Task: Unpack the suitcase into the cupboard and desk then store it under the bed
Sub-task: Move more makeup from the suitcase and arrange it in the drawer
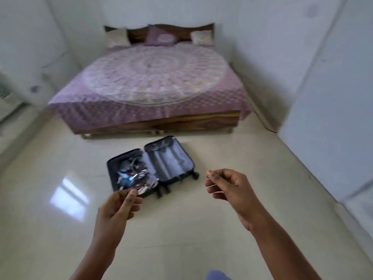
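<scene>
The suitcase lies opened flat on the pale glossy floor, just in front of the foot of the bed and apart from it. Its right half shows only a grey lining; its left half holds a jumble of small items, blurred beyond telling, apart from something blue and a dark looped strap or cable. Dark wheels stick out at the near right corner of the case. The left hand is held out above the floor, overlapping the near edge of the case's left half, so that corner is hidden; its grip is loosely curled, thumb near the fingertips, and nothing can be seen in it. The right hand hangs in the air to the right of the case, well clear of it, its grip also loosely curled and holding nothing visible. The bed carries a purple patterned cover and three pillows against a dark wooden headboard; the gap under its wooden frame is too dark and narrow to read. White walls blur at both sides, and a bluish patch at the bottom edge is cut off.
</scene>
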The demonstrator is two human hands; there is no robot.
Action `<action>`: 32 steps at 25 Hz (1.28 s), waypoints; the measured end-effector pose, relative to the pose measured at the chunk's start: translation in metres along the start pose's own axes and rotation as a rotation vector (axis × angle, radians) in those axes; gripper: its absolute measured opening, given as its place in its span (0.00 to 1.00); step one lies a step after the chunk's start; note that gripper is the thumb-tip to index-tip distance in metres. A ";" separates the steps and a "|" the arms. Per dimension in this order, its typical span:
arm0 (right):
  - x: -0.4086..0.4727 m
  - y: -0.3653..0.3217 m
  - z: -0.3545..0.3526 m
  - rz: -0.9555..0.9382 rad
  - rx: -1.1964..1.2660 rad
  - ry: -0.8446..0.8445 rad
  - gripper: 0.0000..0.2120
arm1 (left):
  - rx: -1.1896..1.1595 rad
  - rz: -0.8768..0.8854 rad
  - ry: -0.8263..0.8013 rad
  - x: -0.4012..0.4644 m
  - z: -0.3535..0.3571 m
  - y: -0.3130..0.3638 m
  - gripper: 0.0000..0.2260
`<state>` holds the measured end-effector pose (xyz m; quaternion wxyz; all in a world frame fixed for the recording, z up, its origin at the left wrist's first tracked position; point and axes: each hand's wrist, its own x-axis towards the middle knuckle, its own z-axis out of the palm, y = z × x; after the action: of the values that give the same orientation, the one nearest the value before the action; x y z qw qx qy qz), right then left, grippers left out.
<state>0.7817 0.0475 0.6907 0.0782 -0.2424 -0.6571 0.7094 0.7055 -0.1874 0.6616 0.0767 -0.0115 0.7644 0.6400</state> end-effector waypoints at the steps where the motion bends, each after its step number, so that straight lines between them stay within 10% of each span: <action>1: 0.020 -0.001 0.017 0.006 -0.005 -0.032 0.09 | -0.014 -0.018 0.041 0.013 -0.014 -0.003 0.07; 16: 0.425 0.072 0.284 0.322 -0.163 -0.275 0.05 | -0.032 -0.346 0.307 0.354 -0.091 -0.085 0.06; 25: 0.690 0.426 0.409 0.312 -0.462 -0.175 0.05 | 0.451 -0.313 0.104 0.619 -0.076 -0.452 0.06; 32: 0.821 0.611 0.518 -0.100 -0.689 -0.591 0.04 | 1.025 -0.124 0.007 0.777 -0.063 -0.683 0.07</action>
<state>-0.0376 -0.1393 -0.0902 -0.1637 -0.0096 -0.8598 0.4837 0.0108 -0.3101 -0.0971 0.1077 -0.0200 0.9780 0.1773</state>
